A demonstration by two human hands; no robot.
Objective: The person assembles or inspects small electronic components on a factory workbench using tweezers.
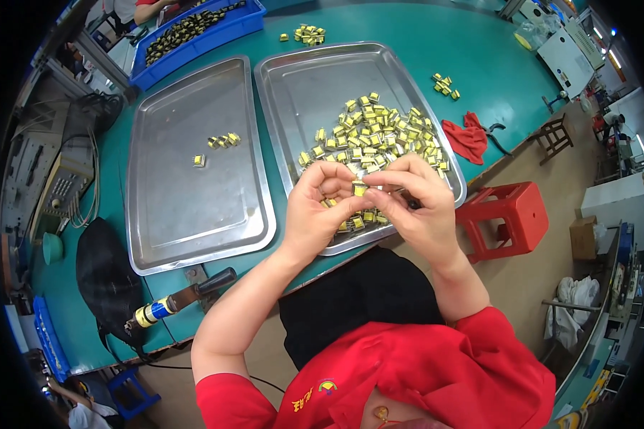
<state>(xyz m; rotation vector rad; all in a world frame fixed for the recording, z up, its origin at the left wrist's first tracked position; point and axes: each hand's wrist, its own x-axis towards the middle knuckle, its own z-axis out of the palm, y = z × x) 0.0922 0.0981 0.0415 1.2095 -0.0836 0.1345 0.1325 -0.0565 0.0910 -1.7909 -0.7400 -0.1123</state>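
Between the fingertips of both hands is a small yellow-wrapped transformer (359, 188). My left hand (316, 207) pinches it from the left, thumb below and fingers curled. From the other side my right hand (423, 204) grips it with thumb and forefinger. A dark bit shows by the right hand's curled fingers; I cannot make out what it is. Both hands are over the near part of a metal tray (283, 82), where a heap of similar transformers (386, 132) lies. On a second metal tray (172, 204) to the left sit several more of them.
A blue bin (254, 18) of dark parts stands at the far left. Small transformer groups (309, 34) lie on the green table (379, 21). A red cloth (466, 139) and pliers (499, 136) rest to the right, above a red stool (511, 218). A dark-handled tool (215, 281) is at the near edge.
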